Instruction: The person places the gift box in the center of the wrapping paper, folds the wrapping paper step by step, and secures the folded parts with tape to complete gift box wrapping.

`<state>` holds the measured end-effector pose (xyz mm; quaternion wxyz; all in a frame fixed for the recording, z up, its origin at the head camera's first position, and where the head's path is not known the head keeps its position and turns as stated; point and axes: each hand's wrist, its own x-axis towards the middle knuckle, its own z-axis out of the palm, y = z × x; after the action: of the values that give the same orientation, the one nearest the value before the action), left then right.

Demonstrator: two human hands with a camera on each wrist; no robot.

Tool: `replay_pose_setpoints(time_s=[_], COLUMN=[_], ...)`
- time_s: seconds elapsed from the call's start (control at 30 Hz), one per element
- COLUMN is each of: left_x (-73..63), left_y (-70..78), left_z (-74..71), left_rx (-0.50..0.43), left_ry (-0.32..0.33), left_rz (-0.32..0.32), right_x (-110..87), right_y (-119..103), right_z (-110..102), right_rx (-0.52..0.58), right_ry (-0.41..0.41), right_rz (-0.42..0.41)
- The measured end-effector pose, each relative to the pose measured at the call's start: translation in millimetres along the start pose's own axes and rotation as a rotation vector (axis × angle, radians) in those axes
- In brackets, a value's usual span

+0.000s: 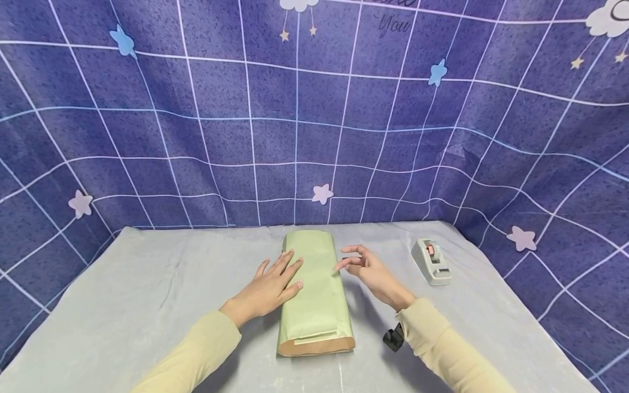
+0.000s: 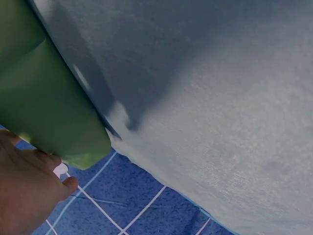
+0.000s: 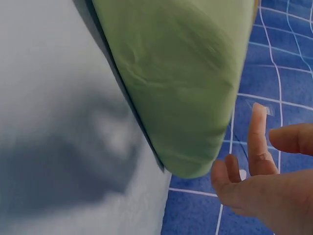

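Observation:
A long parcel in pale green wrapping paper point(image 1: 314, 295) lies lengthwise on the table, its near end open and showing a brown inside. My left hand point(image 1: 270, 286) rests spread on its left side. In the left wrist view the fingers of the left hand point(image 2: 29, 181) lie along the green paper. My right hand point(image 1: 375, 275) hovers at the parcel's right edge, fingers partly bent. A small clear piece of tape point(image 3: 268, 110) clings to the index fingertip in the right wrist view, with the thumb apart from it.
A pale tape dispenser point(image 1: 432, 262) stands on the table to the right of the right hand. The table has a light grey cover point(image 1: 123, 295). Behind it hangs a blue gridded curtain point(image 1: 275, 142) with stars. A black device point(image 1: 393, 338) sits by the right wrist.

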<state>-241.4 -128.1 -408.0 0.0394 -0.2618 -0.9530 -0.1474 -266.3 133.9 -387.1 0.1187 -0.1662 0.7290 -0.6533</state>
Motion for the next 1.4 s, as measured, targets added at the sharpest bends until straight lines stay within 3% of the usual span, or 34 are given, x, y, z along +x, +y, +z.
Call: replay_pose_setpoints(time_s=[0.37,0.77,0.93,1.23,1.4], left_x=[0.0,-0.3,-0.3,-0.1,0.0], left_y=[0.0,0.2,-0.1,-1.2,-1.5], left_z=[0.4,-0.5,-0.6,0.3,0.8], left_rx=[0.001,0.008,0.015,0.011,0.005], left_ry=[-0.007,-0.010,-0.012,-0.013,-0.014], left_rz=[-0.002,-0.001,-0.001,0.002,0.002], right_x=[4.8,8.8,10.9,12.6,11.4], right_y=[6,10,14,24,24], right_z=[14,18,21,31,35], right_rx=[-0.016,-0.065,-0.105,-0.227,-0.256], right_ry=[-0.050,0.006,0.076,0.251,0.305], right_rz=[-0.043,-0.071,-0.093,-0.222,-0.232])
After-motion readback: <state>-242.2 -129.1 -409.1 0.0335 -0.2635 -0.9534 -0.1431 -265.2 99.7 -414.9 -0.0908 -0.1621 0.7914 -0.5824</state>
